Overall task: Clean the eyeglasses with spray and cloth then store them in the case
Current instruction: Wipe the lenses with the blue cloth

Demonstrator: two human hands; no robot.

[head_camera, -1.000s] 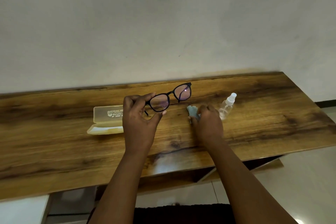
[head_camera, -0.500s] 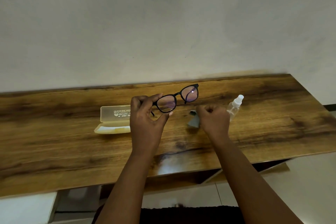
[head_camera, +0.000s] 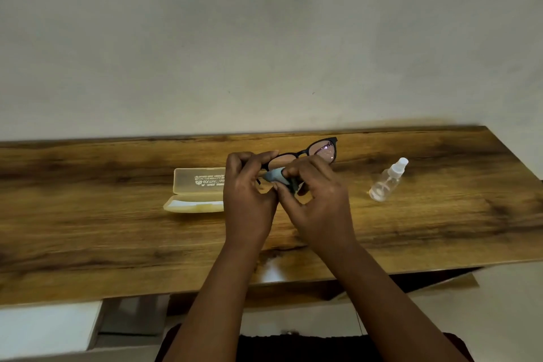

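Observation:
Black-framed eyeglasses [head_camera: 323, 151] are held above the wooden table [head_camera: 117, 229]. My left hand [head_camera: 248, 200] grips their left end, which it hides. My right hand [head_camera: 320, 200] pinches a small blue-grey cloth [head_camera: 274, 176] against the left lens. The right lens is bare and shows droplets. An open pale yellow case [head_camera: 195, 189] lies on the table just left of my left hand. A clear spray bottle [head_camera: 388, 181] with a white top lies tilted on the table to the right, apart from both hands.
The table runs against a plain pale wall [head_camera: 264, 38]. Its front edge is near my body, its right end past the bottle. Bare wood shows left of the case and in front of my hands.
My right hand lifted the cloth off the table near the bottle and brought it left onto the left lens. My left hand kept holding the glasses.

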